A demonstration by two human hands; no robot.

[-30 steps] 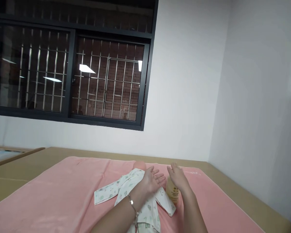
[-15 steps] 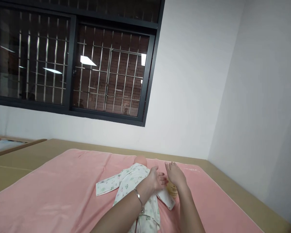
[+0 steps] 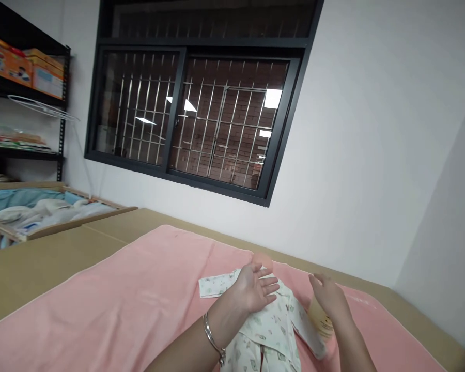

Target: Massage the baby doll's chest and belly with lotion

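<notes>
A baby doll (image 3: 264, 261) in a white patterned garment (image 3: 269, 325) lies on a pink towel (image 3: 139, 299). My left hand (image 3: 256, 287), palm up with fingers spread, hovers over the doll's chest and holds nothing. A bracelet circles that wrist. My right hand (image 3: 331, 299) is open, fingers apart, just above a pale yellow bottle (image 3: 322, 321) that lies beside the doll's sleeve. The doll's head is mostly hidden behind my left hand.
The towel covers a tan mat (image 3: 42, 258) that runs to the white walls. A wooden crib (image 3: 31, 214) with blue bedding stands at left, below a black shelf (image 3: 19, 77) with boxes. A barred window (image 3: 201, 113) fills the far wall.
The view has swung left, bringing the crib and shelf into sight. My hands have moved apart; the left palm now faces up over the doll.
</notes>
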